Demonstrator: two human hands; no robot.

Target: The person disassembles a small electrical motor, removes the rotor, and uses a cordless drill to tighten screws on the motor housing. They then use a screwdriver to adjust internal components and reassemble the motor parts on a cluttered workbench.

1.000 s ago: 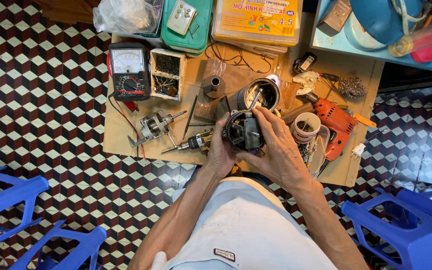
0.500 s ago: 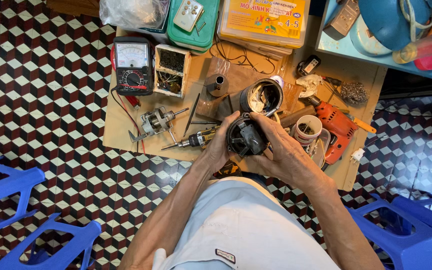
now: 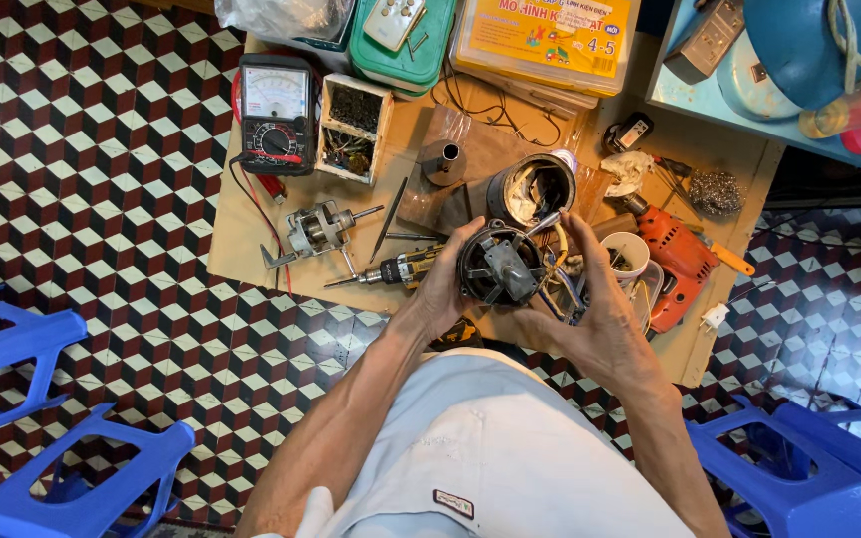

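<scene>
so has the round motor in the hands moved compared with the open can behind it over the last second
Yes. The round motor has dropped slightly lower and left of the open can, toward the person; earlier it overlapped the can's edge.

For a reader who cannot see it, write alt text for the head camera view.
Seen from above, a person's left hand and right hand hold a round dark motor housing over a low wooden board on a checkered tile floor. On the board lie an analog multimeter, a bare small motor, a screwdriver and an orange drill. Blue plastic stools stand at both sides.
</scene>
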